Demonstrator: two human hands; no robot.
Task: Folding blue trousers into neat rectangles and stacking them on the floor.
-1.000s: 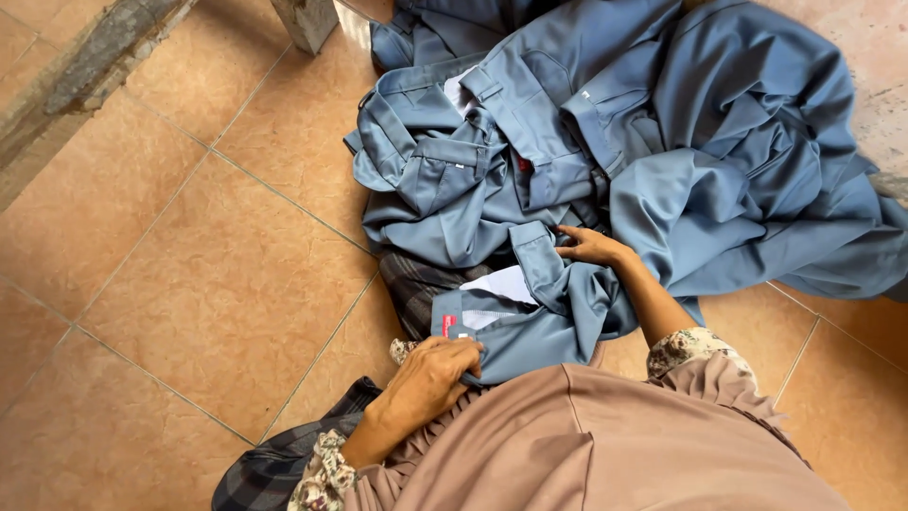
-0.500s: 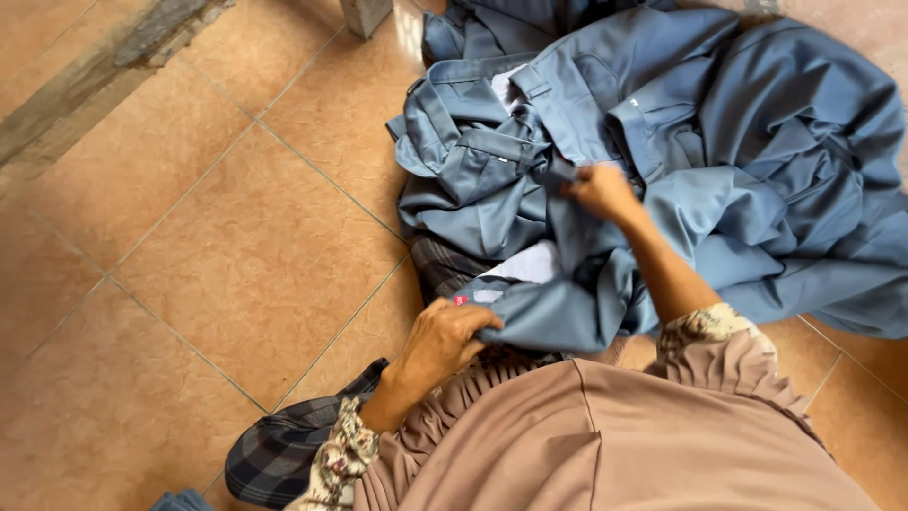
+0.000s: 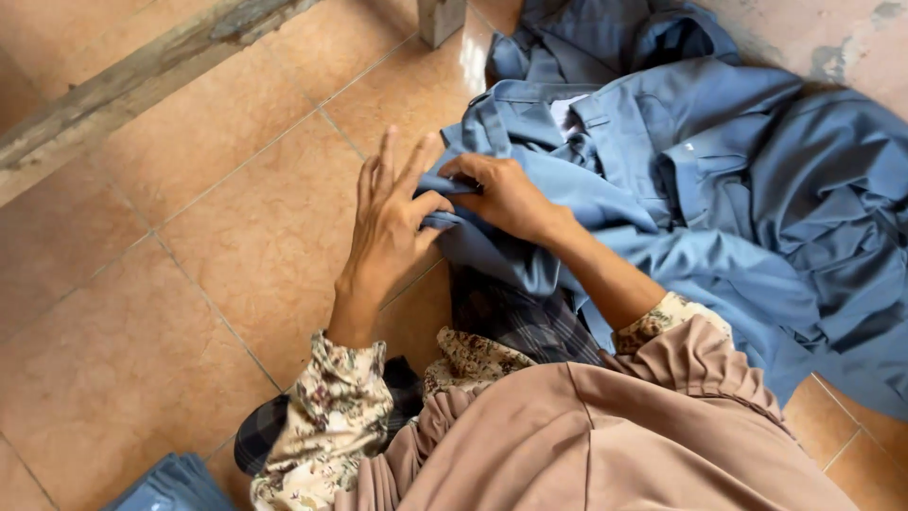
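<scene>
Both of my hands meet on the blue garment [image 3: 700,189] near the middle of the frame. My left hand [image 3: 388,222] pinches a folded edge of the cloth between thumb and a bent finger, while its other fingers [image 3: 383,161] stand spread and upright. My right hand [image 3: 501,194] lies closed over the same fold, just beside the left and touching it. The garment sprawls crumpled over the tiled floor [image 3: 189,284], filling the upper right and right side of the frame, with a collar and a white label showing near the top. A dark checked cloth [image 3: 511,317] lies under the blue fabric, below my hands, and runs on toward the lower left. My floral cuffs [image 3: 336,407] and tan sleeves [image 3: 615,435] fill the bottom of the frame. A weathered wooden beam [image 3: 123,90] crosses the upper left corner. More folded blue cloth [image 3: 175,483] shows at the lower left edge.
</scene>
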